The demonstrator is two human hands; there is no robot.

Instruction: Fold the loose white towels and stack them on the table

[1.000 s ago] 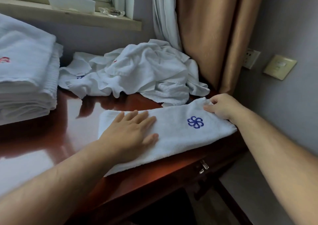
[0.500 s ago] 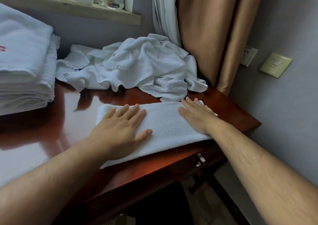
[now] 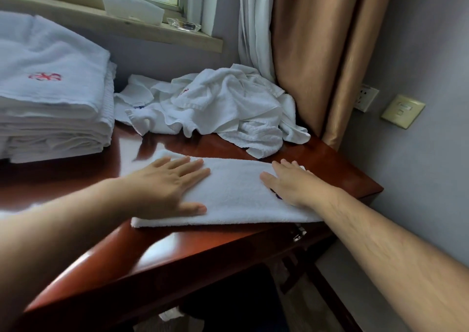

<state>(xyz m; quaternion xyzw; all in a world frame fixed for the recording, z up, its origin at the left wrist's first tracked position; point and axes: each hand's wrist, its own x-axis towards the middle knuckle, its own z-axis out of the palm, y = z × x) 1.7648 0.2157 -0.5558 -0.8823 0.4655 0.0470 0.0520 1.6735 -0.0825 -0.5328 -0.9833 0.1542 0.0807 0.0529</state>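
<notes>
A white towel (image 3: 236,192), folded into a long strip, lies near the front right edge of the glossy red-brown table (image 3: 157,253). My left hand (image 3: 167,187) rests flat on its left part, fingers spread. On the right part my right hand (image 3: 294,184) lies flat too, covering most of a blue emblem. Behind the strip, a heap of loose white towels (image 3: 223,105) fills the table's back corner. A tall stack of folded white towels (image 3: 50,95), with a red emblem on top, stands at the left.
A tan curtain (image 3: 322,52) and a white sheer curtain (image 3: 253,22) hang at the back right. The windowsill (image 3: 127,24) holds a white container and a clear object. A wall socket (image 3: 365,98) and a switch plate (image 3: 403,110) sit on the right wall. A drawer handle (image 3: 299,234) shows under the table edge.
My right hand let go of the towel's right end and now presses flat on the strip, hiding the blue emblem. The left hand stayed flat on the towel. The view shifted.
</notes>
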